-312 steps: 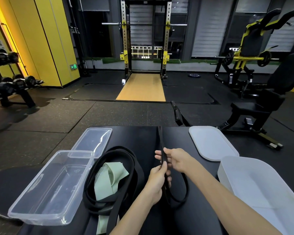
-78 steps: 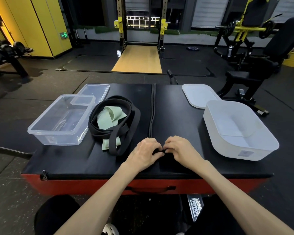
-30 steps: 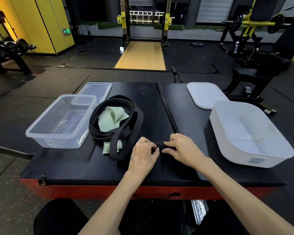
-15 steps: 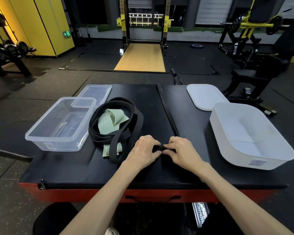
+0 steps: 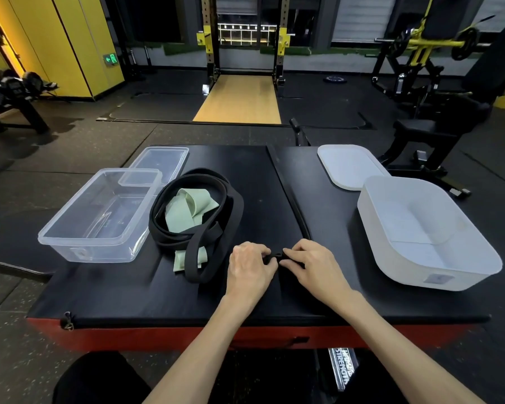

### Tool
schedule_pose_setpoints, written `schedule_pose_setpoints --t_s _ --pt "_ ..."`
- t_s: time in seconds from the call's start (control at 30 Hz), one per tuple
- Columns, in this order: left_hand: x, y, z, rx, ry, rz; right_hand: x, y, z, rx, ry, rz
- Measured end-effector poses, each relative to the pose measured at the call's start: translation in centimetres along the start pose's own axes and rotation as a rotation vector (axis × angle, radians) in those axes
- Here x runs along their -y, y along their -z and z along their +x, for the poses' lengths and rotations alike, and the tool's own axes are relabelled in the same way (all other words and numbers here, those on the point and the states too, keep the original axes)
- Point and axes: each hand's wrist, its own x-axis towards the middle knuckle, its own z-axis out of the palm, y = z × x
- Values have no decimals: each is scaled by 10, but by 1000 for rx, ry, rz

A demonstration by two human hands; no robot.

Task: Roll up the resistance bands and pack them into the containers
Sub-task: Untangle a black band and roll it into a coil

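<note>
A thin black resistance band (image 5: 286, 199) lies stretched down the middle of the black padded platform (image 5: 245, 170). Its near end is pinched into a small roll between my left hand (image 5: 250, 268) and my right hand (image 5: 312, 265), both shut on it near the front edge. Left of my hands lies a loose pile of wider black bands (image 5: 199, 228) coiled around a pale green band (image 5: 187, 211). A clear plastic container (image 5: 99, 214) stands at the left and a white container (image 5: 426, 234) at the right, both with nothing inside.
The clear lid (image 5: 158, 164) lies behind the clear container, and the white lid (image 5: 350, 166) behind the white one. The platform has a red front side (image 5: 158, 336). Gym machines, a squat rack and a dumbbell rack stand on the floor beyond.
The band was earlier held up off the platform; it now lies flat with my hands rolling its near end. In the last second the hands have barely shifted and the view has tilted slightly.
</note>
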Motion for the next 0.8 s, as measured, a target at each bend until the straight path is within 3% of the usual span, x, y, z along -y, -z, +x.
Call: schedule_pose_setpoints --t_s 0.17,0.33,0.47,0.57,0.8 --pt "-3 -1 -7 27 -32 65 0 -6 2 -45 26 -32" --pt "11 19 5 310 -177 21 -3 -3 6 8 95 -49" --pt "12 29 23 410 -345 103 -4 -3 6 19 104 -37" --pt "6 26 22 351 -406 197 -5 -2 5 15 84 -24" --pt "11 11 2 160 -332 58 -11 10 -6 60 84 -49"
